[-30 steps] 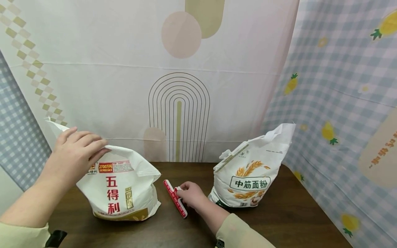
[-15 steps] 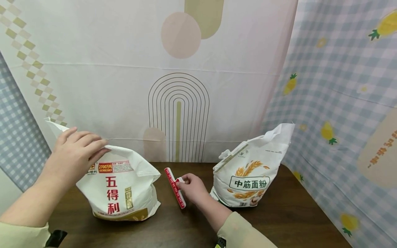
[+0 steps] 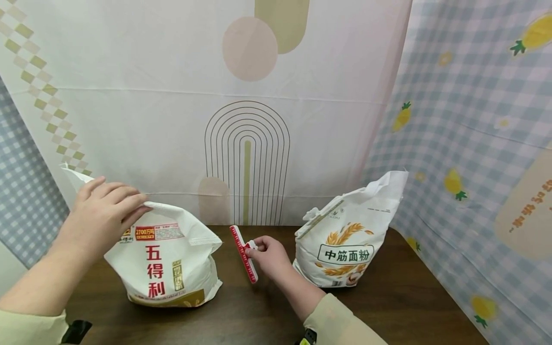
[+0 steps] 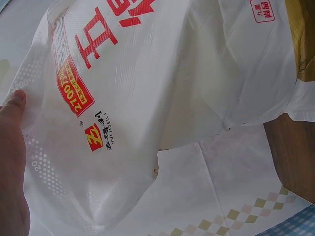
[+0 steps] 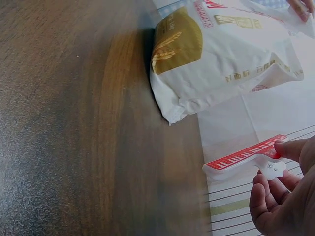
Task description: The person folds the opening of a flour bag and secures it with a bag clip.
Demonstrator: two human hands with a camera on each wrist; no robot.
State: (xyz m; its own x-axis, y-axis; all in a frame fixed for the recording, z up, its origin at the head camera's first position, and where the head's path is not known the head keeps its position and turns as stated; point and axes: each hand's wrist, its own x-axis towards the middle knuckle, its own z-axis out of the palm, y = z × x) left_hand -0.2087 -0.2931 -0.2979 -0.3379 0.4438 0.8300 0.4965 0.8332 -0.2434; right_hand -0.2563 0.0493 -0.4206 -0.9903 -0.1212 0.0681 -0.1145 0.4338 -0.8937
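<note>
On the left of the head view stands a white flour bag (image 3: 172, 258) with red lettering. My left hand (image 3: 103, 215) grips its top edge. In the left wrist view the thumb (image 4: 15, 104) presses on the printed face; the other fingers are out of sight there. My right hand (image 3: 272, 256) holds a red and white bag clip (image 3: 244, 254) by its handle, between thumb and fingers, just right of that bag. The right wrist view shows the clip (image 5: 246, 156) raised off the table, its long bar apart from the bag.
A second flour bag (image 3: 345, 249), with wheat ears printed on it, stands right of my right hand. Both bags are on the dark wooden table (image 3: 241, 321). A patterned cloth (image 3: 172, 134) hangs behind, and a checked cloth (image 3: 470, 143) hangs along the right side.
My right hand has lifted the bag clip up off the table and slightly away from me. The left hand keeps its grip on the bag and has hardly moved.
</note>
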